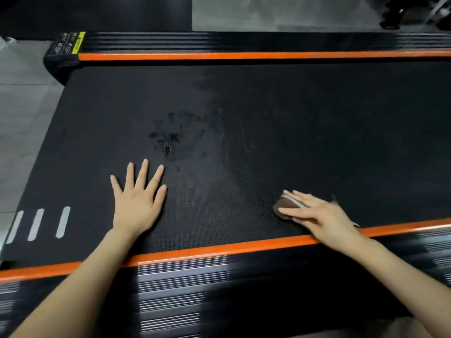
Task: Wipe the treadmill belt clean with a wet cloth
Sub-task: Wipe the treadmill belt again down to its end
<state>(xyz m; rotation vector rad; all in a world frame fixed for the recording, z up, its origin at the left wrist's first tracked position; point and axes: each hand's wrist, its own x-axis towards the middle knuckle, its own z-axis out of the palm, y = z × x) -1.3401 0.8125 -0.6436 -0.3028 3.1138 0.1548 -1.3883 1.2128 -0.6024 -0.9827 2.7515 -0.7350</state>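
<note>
**At the belt's near edge, a cloth under a flat right hand**

On the treadmill belt (292, 130), just beside the near orange strip (219, 250), lies the cloth (284, 208): a folded pad, dark brown on top with a pale edge, motion-blurred and mostly covered. What shows of it pokes out past the fingertips toward the left and the middle of the belt, so its long axis seems to follow the fingers. The right hand (317, 213) presses down on it, its grip no more than straight fingers laid flat across the top, not curled round it. The left hand (136, 201) lies palm-down on the belt well to the left, fingers spread, holding nothing.

The belt is black with a fine dotted weave, and its length runs left to right across the view. Dark wet blotches (168, 140) sit beyond the left hand, with a dull greyish smear to their right. Three pale dashes (36, 224) mark the belt's left end. Ribbed black side rails (183, 284) border both orange strips. Grey floor (19, 118) lies to the left.
</note>
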